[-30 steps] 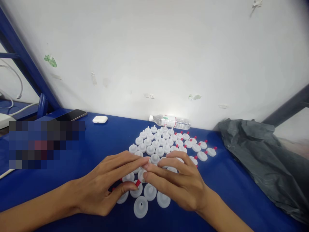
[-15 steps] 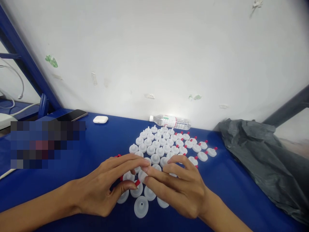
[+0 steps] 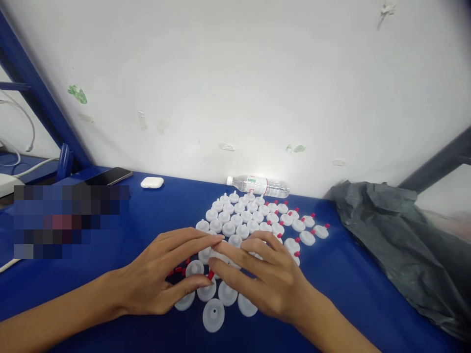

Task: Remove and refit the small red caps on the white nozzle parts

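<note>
My left hand point(image 3: 162, 274) reaches in from the left, with a small red cap point(image 3: 211, 274) at the tip of its thumb. My right hand point(image 3: 265, 277) has its fingers curled over a white plastic nozzle lid point(image 3: 230, 261), partly hidden beneath them. The fingertips of both hands meet around this lid, and the red cap is close to its near side. Below the hands lie several translucent lids, among them one showing its open underside and centre hole point(image 3: 214, 315). More red caps point(image 3: 179, 270) are half hidden under my left palm.
Beyond the hands stand several white nozzle lids point(image 3: 228, 229); those at the right carry red caps point(image 3: 321, 231). A clear bottle point(image 3: 257, 185) lies by the wall. A white earbud case point(image 3: 152, 183) and a phone point(image 3: 110, 176) are at the left, a dark plastic bag point(image 3: 390, 235) at the right.
My right hand has shifted slightly left, its fingers closer to the left thumb. The white lid under them now shows more of its surface. The red cap stands more upright at the left thumb.
</note>
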The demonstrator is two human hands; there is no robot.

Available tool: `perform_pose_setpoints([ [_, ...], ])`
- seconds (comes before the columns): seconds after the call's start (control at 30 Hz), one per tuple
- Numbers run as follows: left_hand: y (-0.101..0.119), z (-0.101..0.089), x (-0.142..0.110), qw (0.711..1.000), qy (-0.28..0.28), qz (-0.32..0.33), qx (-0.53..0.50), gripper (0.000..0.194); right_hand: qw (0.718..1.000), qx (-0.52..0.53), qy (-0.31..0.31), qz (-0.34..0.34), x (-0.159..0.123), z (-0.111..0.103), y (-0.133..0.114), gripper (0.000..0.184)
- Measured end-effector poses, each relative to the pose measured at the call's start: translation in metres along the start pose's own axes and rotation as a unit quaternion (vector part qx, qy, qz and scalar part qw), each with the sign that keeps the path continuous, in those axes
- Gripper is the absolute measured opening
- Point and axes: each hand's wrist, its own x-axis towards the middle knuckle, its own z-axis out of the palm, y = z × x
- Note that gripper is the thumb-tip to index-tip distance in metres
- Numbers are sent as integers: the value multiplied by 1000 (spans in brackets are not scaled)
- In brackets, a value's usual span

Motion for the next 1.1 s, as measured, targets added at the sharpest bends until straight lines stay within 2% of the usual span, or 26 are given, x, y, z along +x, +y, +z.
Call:
perform_pose_setpoints([
  [0.13,-3,-3,11,1000,12,-11,-25,41,998,-36,-28,33,-7,-7,17,18],
  [0.23,-8,-4,17,998,53,-30,-34,32,990,-58,-45,122,-15,-19,41,12],
  [0.33,-12,-4,20,996,72,-36,-34,29,969,-95,-57,219,-25,-30,66,11],
  [0.43,-14,-4,20,997,69,-31,-30,29,927,-154,-125,317,-36,-39,85,17],
  [0.57,-14,-4,21,997,67,-31,-20,28,842,-158,-270,440,-51,-44,97,20],
  [0.63,-15,-4,21,997,67,-45,-8,26,806,-144,-332,469,-58,-43,98,19],
  [0.7,-16,-4,21,997,55,-60,2,24,789,-142,-369,470,-62,-41,97,18],
  [0.8,-18,-4,20,997,35,-72,3,24,787,-148,-383,459,-63,-39,96,19],
  [0.9,-18,-4,20,996,30,-81,4,24,797,-155,-349,468,-57,-40,96,29],
  [0.97,-18,-3,21,995,12,-99,19,22,826,-148,-309,448,-51,-40,95,32],
  [1.03,-19,-2,21,991,-12,-123,42,19,868,-112,-276,396,-45,-37,92,29],
  [1.1,-21,-1,21,988,-26,-141,64,19,896,-65,-262,353,-40,-33,87,25],
])
